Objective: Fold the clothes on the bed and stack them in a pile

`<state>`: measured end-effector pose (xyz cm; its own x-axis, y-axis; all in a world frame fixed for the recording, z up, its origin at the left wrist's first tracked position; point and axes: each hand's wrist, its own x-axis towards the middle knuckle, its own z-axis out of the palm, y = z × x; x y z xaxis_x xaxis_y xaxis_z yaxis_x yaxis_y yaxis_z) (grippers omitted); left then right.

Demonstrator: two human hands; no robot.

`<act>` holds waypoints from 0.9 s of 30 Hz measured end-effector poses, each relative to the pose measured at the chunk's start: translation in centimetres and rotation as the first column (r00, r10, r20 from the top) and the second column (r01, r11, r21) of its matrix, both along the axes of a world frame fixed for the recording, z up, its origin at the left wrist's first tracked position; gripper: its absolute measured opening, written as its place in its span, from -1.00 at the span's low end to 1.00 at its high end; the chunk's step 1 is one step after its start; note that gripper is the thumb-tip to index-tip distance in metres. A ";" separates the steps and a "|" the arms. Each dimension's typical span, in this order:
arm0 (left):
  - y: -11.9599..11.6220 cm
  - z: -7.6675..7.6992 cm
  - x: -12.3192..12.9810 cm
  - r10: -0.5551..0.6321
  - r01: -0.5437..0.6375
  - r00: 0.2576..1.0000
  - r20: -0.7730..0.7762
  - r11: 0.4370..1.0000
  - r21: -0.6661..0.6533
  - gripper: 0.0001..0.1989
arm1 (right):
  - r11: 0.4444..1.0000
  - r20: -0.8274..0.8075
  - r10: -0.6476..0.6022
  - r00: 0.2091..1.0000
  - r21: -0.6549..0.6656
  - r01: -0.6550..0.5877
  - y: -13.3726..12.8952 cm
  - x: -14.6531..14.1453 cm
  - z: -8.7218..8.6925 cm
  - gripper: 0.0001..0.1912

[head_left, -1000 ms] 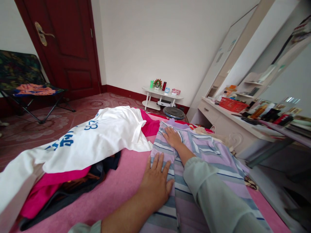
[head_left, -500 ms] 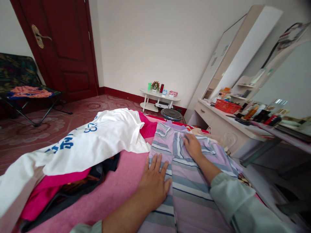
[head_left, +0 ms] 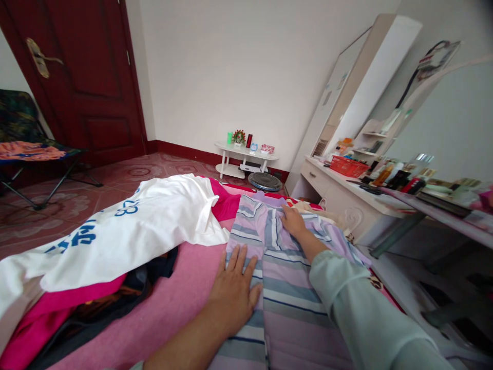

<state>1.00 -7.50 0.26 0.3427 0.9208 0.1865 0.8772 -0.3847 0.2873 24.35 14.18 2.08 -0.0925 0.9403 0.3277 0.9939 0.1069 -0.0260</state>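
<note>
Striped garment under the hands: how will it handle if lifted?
The striped garment looks floppy: it lies flat, with soft folds near the right hand. Probably light for its size, since the cloth seems thin. Pushed, it may bunch, since it already creases.

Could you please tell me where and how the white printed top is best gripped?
Probably by its right corner, pinched from the near right side. The white printed top drapes loosely, and this corner juts over the pink sheet, away from the dark clothing beneath its left part. The left hand, flat on the striped garment, is close.
</note>
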 end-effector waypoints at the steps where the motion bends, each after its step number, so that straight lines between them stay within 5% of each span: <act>1: 0.0 0.0 0.0 0.000 0.000 1.000 0.001 1.000 0.002 -0.41 | 0.999 0.010 -0.034 0.999 0.002 0.034 0.1 -0.1 0.3 -0.55; 8: 0.0 -0.2 -0.1 -0.009 0.009 1.000 -0.006 1.000 0.024 -0.40 | 0.960 -0.025 -0.222 0.975 0.171 0.223 -1.4 0.4 2.6 -0.65; 12: 0.0 -0.3 0.0 -0.007 0.007 1.000 -0.011 0.999 0.036 -0.41 | 0.982 -0.037 0.036 0.999 0.185 -0.029 -5.7 -0.3 2.3 -0.57; 16: 0.0 -0.5 0.0 -0.005 0.006 1.000 -0.016 0.998 0.058 -0.41 | 0.912 -0.020 0.391 0.920 -0.130 -0.390 -11.1 -0.1 0.7 -0.40; 19: 0.0 -0.7 0.0 0.002 0.001 0.999 -0.034 0.997 0.073 -0.43 | 0.868 -0.092 0.415 0.905 -0.257 -0.424 -13.2 2.1 0.6 -0.46; 23: 0.0 -0.9 0.1 0.010 -0.004 0.998 -0.064 0.996 0.094 -0.45 | 0.994 -0.191 0.105 0.976 0.016 -0.104 -13.4 8.1 2.4 -0.60; 27: 0.1 -1.1 0.3 0.007 0.001 0.998 -0.066 0.993 0.121 -0.46 | 0.922 -0.151 -0.368 0.917 0.066 0.381 -13.0 14.4 3.1 -0.62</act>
<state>1.26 -7.42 -0.87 0.3556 0.8936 0.2738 0.8939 -0.4107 0.1796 38.79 1.13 5.22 0.3110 0.8623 0.3997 0.9496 -0.2642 -0.1688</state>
